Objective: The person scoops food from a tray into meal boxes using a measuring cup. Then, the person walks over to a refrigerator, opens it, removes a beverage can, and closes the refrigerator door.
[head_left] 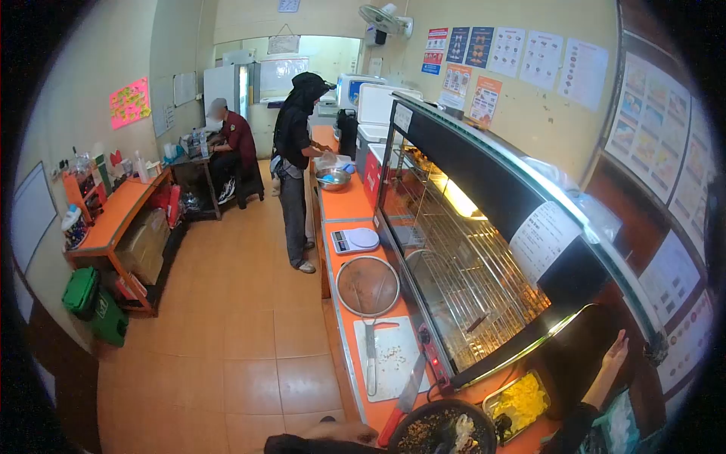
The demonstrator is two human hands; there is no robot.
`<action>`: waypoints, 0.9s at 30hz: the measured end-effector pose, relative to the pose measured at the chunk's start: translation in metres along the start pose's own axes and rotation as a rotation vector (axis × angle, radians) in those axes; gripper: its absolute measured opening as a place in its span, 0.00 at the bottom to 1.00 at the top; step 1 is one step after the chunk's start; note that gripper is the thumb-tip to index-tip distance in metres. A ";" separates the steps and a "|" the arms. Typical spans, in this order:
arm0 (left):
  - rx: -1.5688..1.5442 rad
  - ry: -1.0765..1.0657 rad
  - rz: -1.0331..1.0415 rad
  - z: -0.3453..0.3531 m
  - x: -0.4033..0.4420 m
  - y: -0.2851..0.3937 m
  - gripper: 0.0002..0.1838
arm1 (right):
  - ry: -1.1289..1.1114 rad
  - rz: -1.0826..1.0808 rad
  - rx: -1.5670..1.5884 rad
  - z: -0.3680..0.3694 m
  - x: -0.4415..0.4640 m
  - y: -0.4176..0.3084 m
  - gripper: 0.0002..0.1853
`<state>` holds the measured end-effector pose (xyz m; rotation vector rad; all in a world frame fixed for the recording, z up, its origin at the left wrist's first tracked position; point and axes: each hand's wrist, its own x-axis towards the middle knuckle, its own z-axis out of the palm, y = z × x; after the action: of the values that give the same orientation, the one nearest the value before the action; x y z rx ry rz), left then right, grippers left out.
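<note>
My right hand [618, 349] is raised at the lower right, beside the near end of the glass warming cabinet [484, 163]. Its fingers are stretched out, and I see nothing in it. At the bottom edge my left arm reaches in from a black sleeve; my left hand [361, 434] is partly cut off, its fingers unclear. Close to it are a large knife [412, 384] with a red handle and a dark round pan [423, 420] of chopped dark food. A metal tray [493, 401] of yellow pieces stands between the pan and my right arm.
Along the orange counter [348, 210] lie a white cutting board [397, 356] with crumbs, a round mesh strainer [368, 286] and a kitchen scale [355, 240]. A co-worker in black [291, 151] stands by a metal bowl [333, 178]. Another person [236, 144] sits farther back. A green bin [94, 303] stands left.
</note>
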<state>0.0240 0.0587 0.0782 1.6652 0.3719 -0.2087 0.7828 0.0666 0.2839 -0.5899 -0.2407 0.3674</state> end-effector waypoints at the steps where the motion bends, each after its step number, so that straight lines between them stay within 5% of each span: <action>1: -0.013 -0.022 0.012 -0.008 -0.015 0.028 0.28 | 0.009 0.001 -0.006 -0.003 -0.009 0.001 0.24; 3: -0.105 -0.065 0.094 -0.023 -0.046 0.087 0.28 | -0.267 0.098 0.089 -0.001 -0.046 0.008 0.24; 5: -0.196 -0.111 0.167 -0.032 -0.072 0.137 0.29 | -0.240 0.052 -0.073 0.015 -0.102 0.024 0.17; 7: -0.474 -0.169 0.615 -0.036 -0.089 0.173 0.34 | -0.300 0.108 -0.256 0.006 -0.136 0.038 0.14; 8: -0.479 -0.189 0.603 -0.044 -0.094 0.193 0.34 | -0.258 0.128 -0.330 0.005 -0.158 0.044 0.15; 11: -0.040 -0.468 0.932 -0.057 -0.102 0.241 0.20 | -0.181 0.241 -0.507 0.003 -0.217 0.050 0.12; 13: 0.272 -0.715 0.941 -0.058 -0.113 0.260 0.18 | -0.241 0.271 -0.531 -0.016 -0.233 0.054 0.11; 16: 0.268 -0.648 0.981 -0.070 -0.152 0.254 0.12 | -0.250 0.328 -0.583 -0.026 -0.262 0.043 0.11; 18: 0.324 -0.894 1.072 -0.083 -0.171 0.235 0.15 | -0.305 0.346 -0.641 -0.031 -0.274 0.039 0.12; 24: 0.398 -1.064 1.367 -0.074 -0.186 0.316 0.13 | -0.288 0.334 -0.939 -0.065 -0.280 0.024 0.12; 27: 0.411 -1.128 1.516 -0.067 -0.182 0.345 0.13 | -0.266 0.305 -1.116 -0.150 -0.247 0.054 0.11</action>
<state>-0.0256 0.0704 0.4705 1.5127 -1.8127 -0.0304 0.5924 -0.0659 0.1033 -1.6912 -0.6252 0.6009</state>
